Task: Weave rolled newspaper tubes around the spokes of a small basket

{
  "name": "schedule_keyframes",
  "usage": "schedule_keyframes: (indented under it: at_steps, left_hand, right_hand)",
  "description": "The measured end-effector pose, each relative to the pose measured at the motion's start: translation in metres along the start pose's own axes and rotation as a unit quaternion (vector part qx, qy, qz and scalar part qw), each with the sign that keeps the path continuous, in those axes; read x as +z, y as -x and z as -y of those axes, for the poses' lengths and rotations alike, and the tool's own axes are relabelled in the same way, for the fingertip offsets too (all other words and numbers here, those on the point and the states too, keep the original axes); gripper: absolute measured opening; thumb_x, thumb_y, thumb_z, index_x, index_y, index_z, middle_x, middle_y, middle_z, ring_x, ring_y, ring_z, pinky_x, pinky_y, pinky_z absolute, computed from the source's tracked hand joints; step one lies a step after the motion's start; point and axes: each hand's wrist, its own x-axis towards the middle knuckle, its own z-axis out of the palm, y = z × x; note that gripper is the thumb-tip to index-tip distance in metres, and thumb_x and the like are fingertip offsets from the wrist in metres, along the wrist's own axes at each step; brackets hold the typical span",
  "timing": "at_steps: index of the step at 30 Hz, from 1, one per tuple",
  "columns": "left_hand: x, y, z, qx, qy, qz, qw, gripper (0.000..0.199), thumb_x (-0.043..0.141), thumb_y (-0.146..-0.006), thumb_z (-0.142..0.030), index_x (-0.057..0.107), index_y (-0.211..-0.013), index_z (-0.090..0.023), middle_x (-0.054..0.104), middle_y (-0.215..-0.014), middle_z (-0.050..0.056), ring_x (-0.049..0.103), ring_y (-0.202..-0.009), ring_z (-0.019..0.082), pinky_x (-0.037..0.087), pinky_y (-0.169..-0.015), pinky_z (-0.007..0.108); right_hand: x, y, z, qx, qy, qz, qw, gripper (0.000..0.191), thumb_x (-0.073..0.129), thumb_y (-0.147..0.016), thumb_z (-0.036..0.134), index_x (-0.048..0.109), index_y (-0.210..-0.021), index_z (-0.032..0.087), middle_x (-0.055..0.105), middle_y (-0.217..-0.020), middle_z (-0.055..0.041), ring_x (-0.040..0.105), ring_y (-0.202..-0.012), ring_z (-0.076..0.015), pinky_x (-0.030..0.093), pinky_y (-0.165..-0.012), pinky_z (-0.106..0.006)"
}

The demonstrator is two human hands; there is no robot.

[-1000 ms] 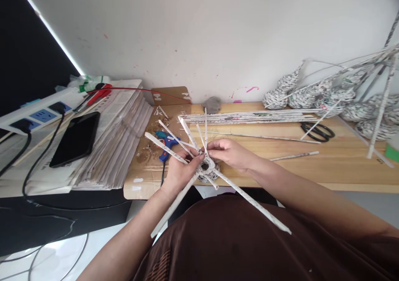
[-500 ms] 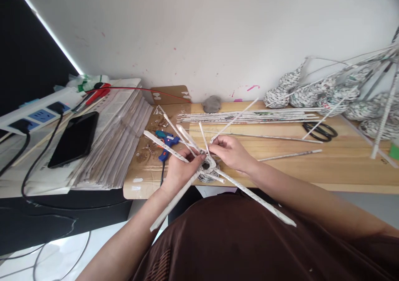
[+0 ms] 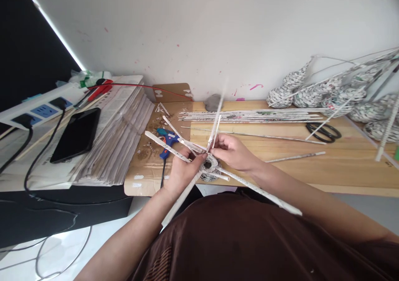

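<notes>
A small round weave of rolled paper (image 3: 213,175) with a hole in its middle sits between my hands at the table's front edge. Several paper tubes stick out of it on all sides. My left hand (image 3: 186,168) is closed on the weave's left side, thumb on its top rim. Near the back rim, my right hand (image 3: 229,150) pinches an upright paper tube (image 3: 215,125), whose far end is blurred. Another long tube (image 3: 260,191) slants toward my lap on the right. Behind my left hand lies a blue glue gun (image 3: 169,139) on cardboard.
Loose paper tubes (image 3: 249,117) lie across the back of the table. Black-handled scissors (image 3: 324,132) and several woven paper gourds (image 3: 282,94) are at the right. A newspaper stack (image 3: 124,148), phone (image 3: 76,135) and power strip (image 3: 18,110) occupy the left.
The tube at my right hand has swung from leaning right to nearly upright, tilting slightly right. My left hand keeps its hold on the weave. The view has shifted slightly.
</notes>
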Motion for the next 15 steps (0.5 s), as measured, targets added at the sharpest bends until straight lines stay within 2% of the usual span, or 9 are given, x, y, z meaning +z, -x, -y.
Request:
schedule_keyframes:
  at_steps: [2, 5, 9, 12, 15]
  left_hand:
    - [-0.001, 0.001, -0.001, -0.005, -0.003, 0.007, 1.0, 0.023, 0.075, -0.074, -0.035, 0.071, -0.087, -0.016, 0.075, -0.081, 0.004, 0.067, -0.072, 0.019, 0.052, -0.07, 0.029]
    - [-0.002, 0.002, -0.006, -0.006, -0.049, 0.013, 0.999, 0.018, 0.073, -0.076, -0.033, 0.072, -0.084, -0.017, 0.072, -0.075, 0.002, 0.064, -0.066, 0.017, 0.049, -0.066, 0.028]
    - [-0.002, 0.003, -0.009, 0.003, -0.066, 0.023, 0.998, 0.016, 0.069, -0.079, -0.03, 0.072, -0.086, -0.016, 0.073, -0.078, 0.004, 0.065, -0.072, 0.019, 0.049, -0.07, 0.029]
    - [0.0, 0.003, -0.003, 0.013, -0.033, 0.014, 0.999, 0.017, 0.069, -0.08, -0.03, 0.073, -0.089, -0.017, 0.074, -0.082, 0.005, 0.066, -0.075, 0.02, 0.051, -0.072, 0.03]
    - [0.003, 0.003, 0.004, 0.022, 0.008, -0.002, 1.0, 0.017, 0.07, -0.079, -0.032, 0.072, -0.088, -0.018, 0.074, -0.084, 0.005, 0.067, -0.077, 0.02, 0.052, -0.073, 0.031]
  right_hand:
    - [-0.001, -0.001, 0.0, 0.004, -0.026, -0.01, 1.0, 0.008, 0.064, -0.078, 0.02, 0.059, -0.084, 0.019, 0.066, -0.084, -0.002, 0.063, -0.076, -0.0154, 0.05, -0.072, -0.029]
    - [-0.002, -0.001, 0.008, -0.05, -0.042, -0.021, 0.998, 0.01, 0.064, -0.083, 0.023, 0.055, -0.087, 0.021, 0.066, -0.086, -0.0017, 0.063, -0.078, -0.0151, 0.05, -0.073, -0.03]
    - [-0.005, -0.006, 0.012, -0.087, -0.055, -0.042, 0.994, 0.015, 0.061, -0.091, 0.03, 0.056, -0.101, 0.021, 0.065, -0.079, 0.0003, 0.064, -0.076, -0.0151, 0.051, -0.075, -0.032]
    - [-0.01, -0.012, 0.002, -0.043, -0.001, -0.101, 0.994, 0.018, 0.067, -0.084, 0.033, 0.059, -0.094, 0.02, 0.066, -0.084, -0.0016, 0.063, -0.075, -0.0154, 0.05, -0.073, -0.032]
    - [-0.015, -0.014, -0.009, 0.033, 0.041, -0.128, 0.99, 0.019, 0.07, -0.079, 0.035, 0.059, -0.085, 0.02, 0.066, -0.077, -0.0014, 0.062, -0.068, -0.0164, 0.049, -0.066, -0.031]
